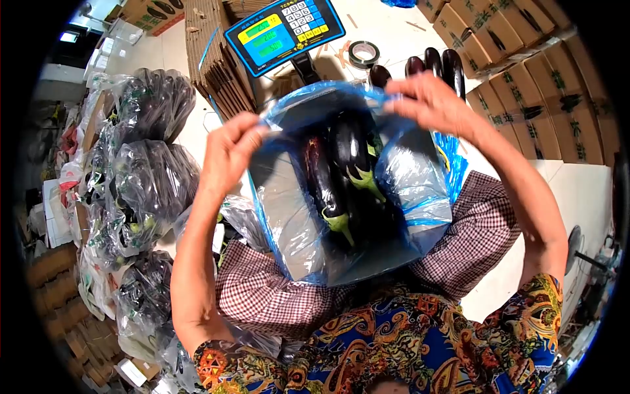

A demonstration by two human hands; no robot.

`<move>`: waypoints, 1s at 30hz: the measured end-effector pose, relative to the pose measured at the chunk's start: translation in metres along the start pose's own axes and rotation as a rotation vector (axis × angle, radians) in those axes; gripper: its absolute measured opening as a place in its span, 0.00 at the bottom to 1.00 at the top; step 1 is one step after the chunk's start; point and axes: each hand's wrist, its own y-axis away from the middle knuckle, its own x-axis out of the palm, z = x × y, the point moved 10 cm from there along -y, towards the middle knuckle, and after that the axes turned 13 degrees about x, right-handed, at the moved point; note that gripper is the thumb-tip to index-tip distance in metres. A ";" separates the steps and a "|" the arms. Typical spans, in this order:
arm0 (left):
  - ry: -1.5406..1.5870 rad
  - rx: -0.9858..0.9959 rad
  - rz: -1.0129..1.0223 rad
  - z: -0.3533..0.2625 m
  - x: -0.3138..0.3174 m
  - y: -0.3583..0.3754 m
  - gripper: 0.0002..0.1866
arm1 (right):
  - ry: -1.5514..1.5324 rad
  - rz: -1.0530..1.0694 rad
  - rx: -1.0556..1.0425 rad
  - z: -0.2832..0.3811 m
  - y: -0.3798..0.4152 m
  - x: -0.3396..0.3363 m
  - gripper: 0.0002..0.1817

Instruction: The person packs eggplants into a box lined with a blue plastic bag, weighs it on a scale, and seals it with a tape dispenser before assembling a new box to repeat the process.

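Note:
In front of my lap stands a cardboard box with flaps folded out [289, 207], lined with a thin blue plastic bag [413, 180]. Several dark, glossy eggplants [351, 148] with green stems lie inside it; the lower ones are in shadow. My left hand [230, 148] pinches the bag's rim at the far left corner, fingers closed. At the far right corner my right hand [433, 102] has its fingers closed on the bag's edge, slightly blurred. Just beyond that hand, several loose eggplants [453, 65] lie on the floor.
A digital scale display [285, 33] stands behind the box, near a roll of tape [363, 54]. Flattened cardboard [213, 59] is stacked left of it. Clear bags of eggplants [154, 177] line the left side. Printed cartons [538, 98] are stacked at the right.

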 end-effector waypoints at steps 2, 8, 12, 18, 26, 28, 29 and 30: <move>-0.254 0.330 0.221 -0.032 0.033 0.028 0.06 | 0.256 0.160 -0.058 0.009 0.040 0.046 0.09; -0.530 0.198 0.463 -0.026 0.063 0.081 0.16 | 0.395 0.384 -0.080 0.010 0.118 0.131 0.14; -0.409 0.359 0.124 -0.098 0.048 0.063 0.16 | 0.563 0.032 -0.234 0.030 0.095 0.097 0.18; -0.374 0.152 0.531 -0.057 0.122 0.085 0.28 | 0.671 0.387 0.059 -0.032 0.079 0.140 0.10; -0.709 0.473 0.606 -0.011 0.157 0.084 0.08 | 0.212 0.056 0.101 0.005 0.083 0.042 0.20; -0.646 0.465 0.531 -0.018 0.149 0.070 0.06 | 0.410 0.034 -0.123 0.027 0.090 0.080 0.31; -0.593 0.435 0.461 -0.032 0.137 0.055 0.06 | 0.471 0.110 -0.092 0.023 0.090 0.107 0.29; -0.539 0.403 0.394 -0.045 0.123 0.039 0.05 | 0.528 0.189 -0.060 0.018 0.089 0.130 0.26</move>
